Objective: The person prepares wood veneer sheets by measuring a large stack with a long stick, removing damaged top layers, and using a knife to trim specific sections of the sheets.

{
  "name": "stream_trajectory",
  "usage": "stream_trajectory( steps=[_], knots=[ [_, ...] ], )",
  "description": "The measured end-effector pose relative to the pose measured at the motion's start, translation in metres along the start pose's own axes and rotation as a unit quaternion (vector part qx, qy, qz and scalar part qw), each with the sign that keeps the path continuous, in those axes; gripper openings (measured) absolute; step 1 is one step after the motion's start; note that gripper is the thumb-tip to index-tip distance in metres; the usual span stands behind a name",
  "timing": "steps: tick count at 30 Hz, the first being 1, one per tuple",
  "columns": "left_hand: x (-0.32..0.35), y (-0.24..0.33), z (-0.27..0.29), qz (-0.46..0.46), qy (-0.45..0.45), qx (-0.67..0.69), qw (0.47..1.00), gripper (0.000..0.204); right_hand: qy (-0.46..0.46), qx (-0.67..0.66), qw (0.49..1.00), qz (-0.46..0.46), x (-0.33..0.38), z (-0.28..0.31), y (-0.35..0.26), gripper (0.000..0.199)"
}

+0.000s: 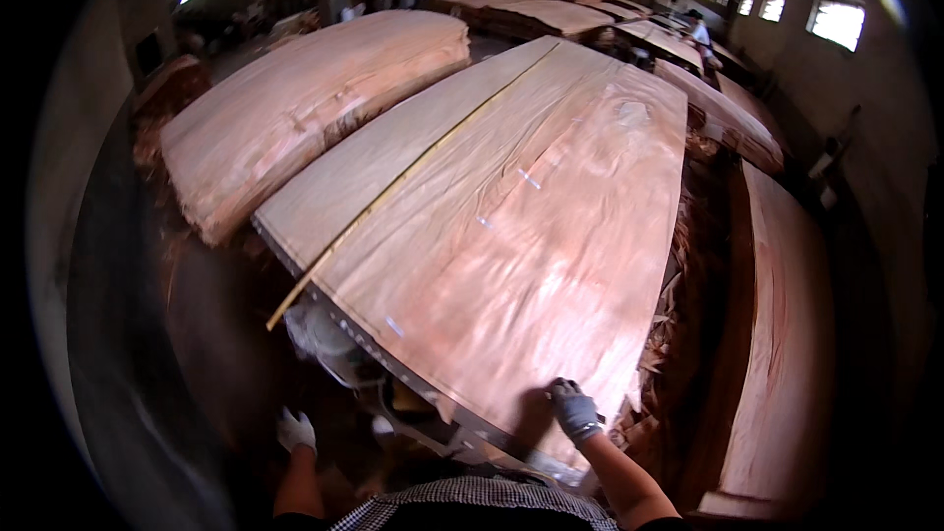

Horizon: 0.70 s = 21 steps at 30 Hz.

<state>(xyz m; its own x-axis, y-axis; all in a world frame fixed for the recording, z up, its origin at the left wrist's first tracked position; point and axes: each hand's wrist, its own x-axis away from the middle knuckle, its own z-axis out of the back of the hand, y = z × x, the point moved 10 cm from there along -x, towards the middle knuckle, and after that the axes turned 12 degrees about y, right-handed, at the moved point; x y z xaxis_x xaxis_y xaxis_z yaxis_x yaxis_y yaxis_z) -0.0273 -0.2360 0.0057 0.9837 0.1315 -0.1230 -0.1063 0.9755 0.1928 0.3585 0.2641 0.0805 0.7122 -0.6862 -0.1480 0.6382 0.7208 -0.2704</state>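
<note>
Veneer sheet [511,226], broad, reddish and very thin, spread flat on the long table [339,310] and covering its right side. Likely light but floppy and quick to split along the grain; best gripped at the near edge, hands spread wide. Right hand [573,409], gloved, fingers curled onto that near edge. Left hand [295,430], gloved, hanging loose below the table's near left corner, holding nothing.

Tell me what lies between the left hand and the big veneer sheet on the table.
The left hand hangs low, off the near-left corner of the table, apart from the veneer sheet. Only the table's metal edge and a whitish, unclear lump beneath it lie between. The right hand already rests on the sheet.
</note>
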Motion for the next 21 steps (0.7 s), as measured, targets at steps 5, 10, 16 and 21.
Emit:
stream_trajectory(
  steps=[5,10,16,21],
  knots=[
    [-0.198,0.07,0.009,-0.068,0.097,0.089,0.989,0.058,0.076,0.146,0.971,-0.173,0.015,-0.034,-0.026,0.012],
    [-0.177,0.145,-0.094,-0.166,-0.349,0.312,0.868,0.023,0.112,-0.058,0.979,-0.16,-0.023,-0.027,-0.199,0.018],
    [0.088,0.241,-0.013,-0.636,-0.521,0.268,0.502,0.034,0.051,-0.52,0.807,-0.276,-0.04,-0.116,-0.244,0.038],
    [0.029,0.245,0.042,-0.635,-0.484,0.262,0.543,0.04,0.082,-0.633,0.645,-0.42,-0.044,-0.088,-0.238,0.046]
  ],
)
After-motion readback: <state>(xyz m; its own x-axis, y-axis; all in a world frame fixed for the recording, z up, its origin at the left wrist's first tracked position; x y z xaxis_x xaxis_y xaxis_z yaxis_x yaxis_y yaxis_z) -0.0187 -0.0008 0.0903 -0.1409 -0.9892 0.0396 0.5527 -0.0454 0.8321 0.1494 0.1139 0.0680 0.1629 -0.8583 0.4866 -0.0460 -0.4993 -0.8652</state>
